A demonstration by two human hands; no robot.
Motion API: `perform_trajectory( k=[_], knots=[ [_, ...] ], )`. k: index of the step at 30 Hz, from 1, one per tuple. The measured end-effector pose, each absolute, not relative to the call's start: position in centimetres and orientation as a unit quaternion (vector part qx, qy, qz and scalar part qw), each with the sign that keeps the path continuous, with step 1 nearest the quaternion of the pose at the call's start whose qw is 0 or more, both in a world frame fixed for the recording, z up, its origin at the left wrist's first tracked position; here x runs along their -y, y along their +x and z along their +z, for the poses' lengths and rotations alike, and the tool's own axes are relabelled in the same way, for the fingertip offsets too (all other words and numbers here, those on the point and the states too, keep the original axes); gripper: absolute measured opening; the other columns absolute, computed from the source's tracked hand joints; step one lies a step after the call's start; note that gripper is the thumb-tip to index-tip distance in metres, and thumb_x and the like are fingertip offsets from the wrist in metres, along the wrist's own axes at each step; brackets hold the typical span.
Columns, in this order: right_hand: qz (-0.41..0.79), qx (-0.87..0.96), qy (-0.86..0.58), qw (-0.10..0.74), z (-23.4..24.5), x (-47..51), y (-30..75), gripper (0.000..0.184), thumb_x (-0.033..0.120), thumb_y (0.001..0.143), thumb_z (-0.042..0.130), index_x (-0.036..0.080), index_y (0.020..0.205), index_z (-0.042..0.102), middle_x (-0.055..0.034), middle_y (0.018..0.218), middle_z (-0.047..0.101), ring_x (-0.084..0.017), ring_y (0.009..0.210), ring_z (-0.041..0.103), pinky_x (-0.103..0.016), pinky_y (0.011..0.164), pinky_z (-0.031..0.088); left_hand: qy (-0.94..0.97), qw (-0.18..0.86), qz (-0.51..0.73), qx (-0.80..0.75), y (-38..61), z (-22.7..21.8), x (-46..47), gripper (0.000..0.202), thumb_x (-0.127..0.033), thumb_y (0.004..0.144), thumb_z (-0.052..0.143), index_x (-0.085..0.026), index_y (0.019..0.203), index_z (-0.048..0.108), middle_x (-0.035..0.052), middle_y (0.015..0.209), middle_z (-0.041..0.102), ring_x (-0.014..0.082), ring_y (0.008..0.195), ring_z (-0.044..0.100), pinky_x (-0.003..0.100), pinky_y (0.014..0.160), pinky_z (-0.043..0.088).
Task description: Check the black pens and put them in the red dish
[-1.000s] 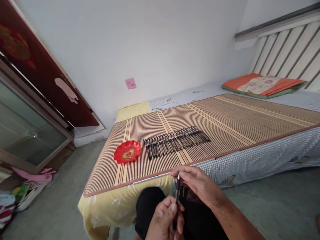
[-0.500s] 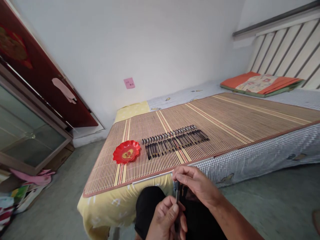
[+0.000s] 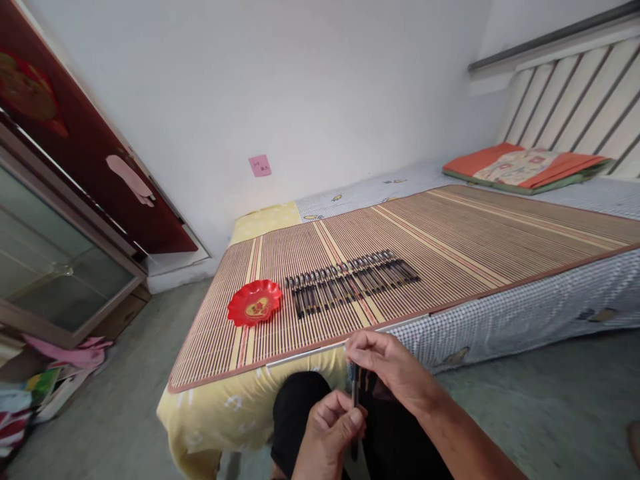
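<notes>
Between my two hands, just off the bed's near edge, is a dark pen (image 3: 355, 389), held roughly upright above my lap. My left hand (image 3: 333, 430) grips its lower part between thumb and fingers. At the upper end, my right hand (image 3: 387, 363) pinches the pen with thumb and fingertips, which hide the tip there. On the striped mat beyond my hands, several black capped pens (image 3: 350, 283) lie side by side in a long row. A red scalloped plate (image 3: 237, 308) with a gold heart design sits left of that row.
The striped mat (image 3: 450, 247) covers most of the bed. A folded orange and floral cloth (image 3: 530, 167) lies at the far right by a slatted headboard (image 3: 575, 100). A glass-fronted cabinet (image 3: 65, 267) and items on the floor are to the left.
My left fingers have closed tighter around the lower part of the pen. My right hand stays almost still at the upper end. The view has shifted very slightly.
</notes>
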State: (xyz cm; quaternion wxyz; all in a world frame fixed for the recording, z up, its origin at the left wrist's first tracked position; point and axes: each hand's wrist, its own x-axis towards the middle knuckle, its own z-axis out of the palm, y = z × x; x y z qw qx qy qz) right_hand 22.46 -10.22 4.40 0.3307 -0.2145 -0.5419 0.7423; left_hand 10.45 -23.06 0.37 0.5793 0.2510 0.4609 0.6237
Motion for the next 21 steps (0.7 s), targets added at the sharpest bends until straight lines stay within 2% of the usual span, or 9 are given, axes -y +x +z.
perform_trajectory(
  k=[2,6,8,13,18,21],
  knots=[
    [0.747,0.534,-0.217,0.331,4.3,10.2,22.5,0.03,0.047,0.08,0.082,0.02,0.08,0.071,-0.0019,0.084,0.066,-0.016,0.077,0.057,-0.028,0.073,0.046,0.248,0.573,0.625,-0.468,10.3,0.1,23.1,0.045,-0.048,0.065,0.094,-0.014,0.066,0.064,-0.0018,0.063,0.058,0.0087,0.058,0.039,0.025,0.06,0.026],
    [0.752,0.544,-0.2,0.313,3.9,10.1,22.6,0.034,0.051,0.093,0.067,0.02,0.101,0.077,-0.0076,0.101,0.071,-0.022,0.096,0.064,-0.035,0.088,0.049,0.236,0.566,0.632,-0.475,10.4,-0.1,23.1,0.045,-0.049,0.063,0.094,-0.014,0.066,0.065,-0.0009,0.066,0.058,0.0087,0.06,0.037,0.025,0.06,0.023],
    [0.742,0.56,-0.197,0.31,3.9,10.2,22.7,0.029,0.048,0.092,0.069,0.021,0.096,0.079,-0.0072,0.101,0.072,-0.022,0.096,0.064,-0.035,0.089,0.048,0.236,0.572,0.63,-0.471,10.5,-0.1,23.1,0.046,-0.05,0.063,0.094,-0.014,0.066,0.064,-0.0015,0.065,0.056,0.0087,0.06,0.035,0.025,0.06,0.022],
    [0.731,0.566,-0.203,0.321,4.2,10.2,22.4,0.027,0.046,0.087,0.075,0.02,0.082,0.078,-0.0041,0.087,0.07,-0.018,0.083,0.06,-0.031,0.079,0.046,0.246,0.564,0.623,-0.483,10.6,-0.8,23.1,0.05,-0.052,0.063,0.093,-0.016,0.066,0.058,-0.0047,0.06,0.049,0.0087,0.058,0.03,0.026,0.059,0.019],
    [0.728,0.567,-0.217,0.318,4.1,10.2,22.2,0.03,0.047,0.085,0.076,0.019,0.078,0.076,-0.0032,0.083,0.068,-0.017,0.078,0.058,-0.029,0.074,0.044,0.259,0.529,0.619,-0.519,10.6,-1.1,23.0,0.056,-0.057,0.063,0.091,-0.018,0.061,0.052,-0.0074,0.056,0.039,0.0083,0.057,0.025,0.026,0.058,0.016],
    [0.724,0.566,-0.227,0.323,3.8,10.2,22.1,0.031,0.049,0.084,0.077,0.018,0.078,0.076,-0.0027,0.081,0.068,-0.016,0.075,0.056,-0.028,0.071,0.043,0.258,0.526,0.618,-0.524,10.5,-0.9,23.0,0.055,-0.057,0.062,0.092,-0.017,0.06,0.055,-0.0065,0.056,0.04,0.0081,0.057,0.026,0.026,0.057,0.016]
  ],
)
